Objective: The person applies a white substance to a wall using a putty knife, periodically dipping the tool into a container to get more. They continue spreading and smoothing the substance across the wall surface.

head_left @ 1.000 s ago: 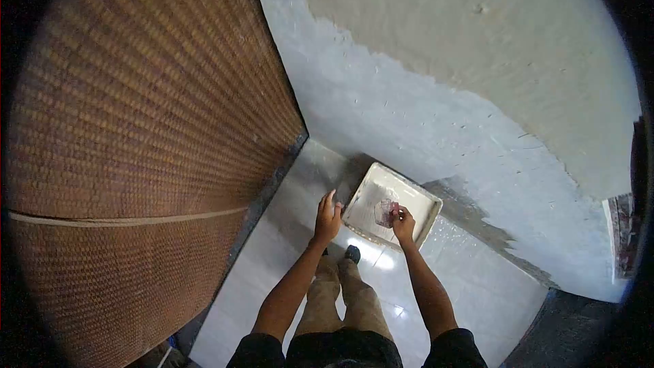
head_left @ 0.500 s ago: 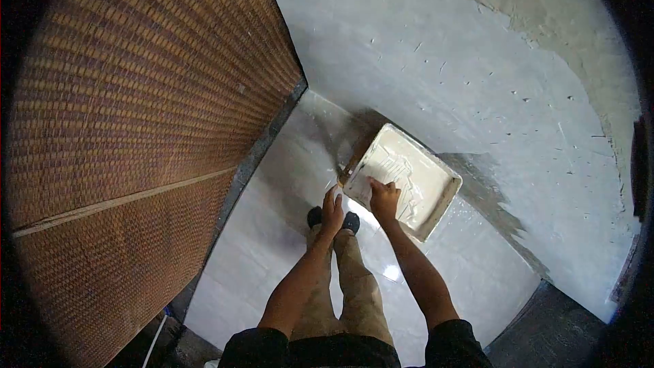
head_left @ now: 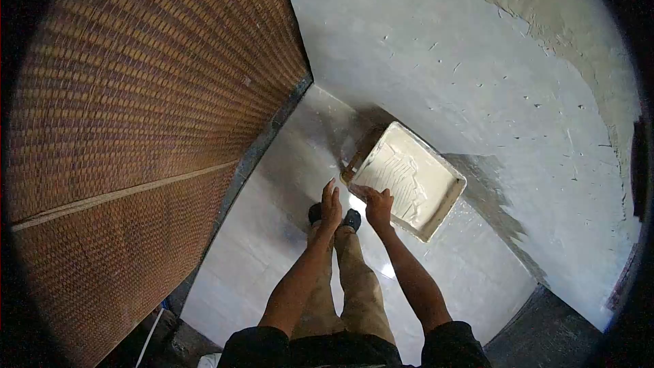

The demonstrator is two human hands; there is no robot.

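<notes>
A shallow rectangular tray (head_left: 446, 208) has pale cream paste (head_left: 402, 176) spread over its bottom, marked with ridges. My right hand (head_left: 378, 208) is at the tray's near left edge, its fingers curled; a thin pale thing seems to stick out to the left, too small and blurred to name. Left of it, apart from the tray, my left hand (head_left: 331, 208) has its fingers stretched upward and plainly holds nothing large. A small yellowish bit (head_left: 345, 178) shows at the tray's left corner, close to my left fingertips.
Grey-white wall (head_left: 422, 75) rises behind the tray, with small paste marks and a rough beige band (head_left: 545, 27). A woven brown panel (head_left: 150, 109) stands on the left. The tray rests above glossy pale floor tiles (head_left: 259, 252). My dark shoes (head_left: 351, 219) are below my hands.
My right hand has moved left and a little down, from over the paste to the tray's near left edge. My left hand has barely moved. Fresh ridges show in the paste.
</notes>
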